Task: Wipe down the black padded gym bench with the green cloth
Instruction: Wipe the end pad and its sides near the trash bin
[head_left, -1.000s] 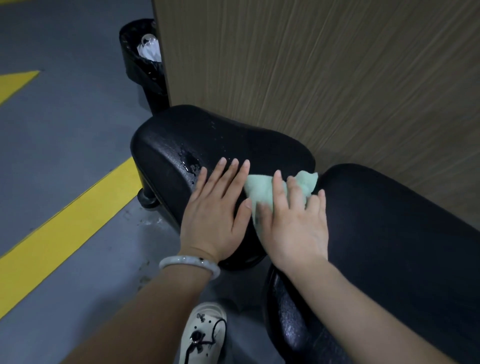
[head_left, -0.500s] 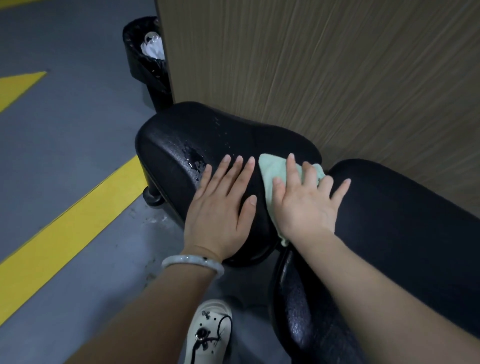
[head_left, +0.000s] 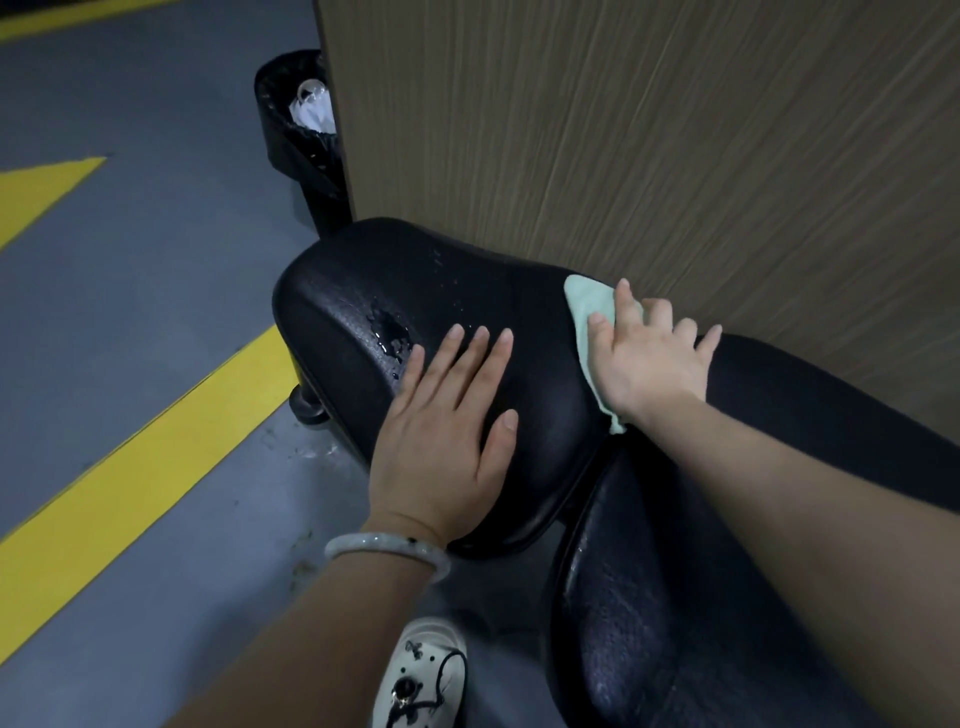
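No brand, label or writing can be read anywhere here. Your right hand (head_left: 652, 364) lies flat with fingers spread, pressing the green cloth (head_left: 589, 312) onto the far right corner of the black seat pad (head_left: 363, 291) of the bench, close to the wood-grain wall panel (head_left: 649, 130). The cloth shows ahead of your fingertips and trails out under your wrist at the gap between the seat pad and the long back pad (head_left: 675, 597). Your left hand (head_left: 447, 441) rests open, palm down and fingers straight, on the near half of the seat pad, holding nothing; a pale bangle (head_left: 387, 551) circles that wrist. Water droplets (head_left: 389, 332) sit just beyond your left fingertips, with more scattered towards the pad's far edge. The wall panel hems in the bench's far side. To the left, grey floor (head_left: 130, 260) with yellow stripes (head_left: 140, 462) lies open. A black bin (head_left: 301, 135) stands at the panel's corner, and a white shoe (head_left: 421, 675) shows below.
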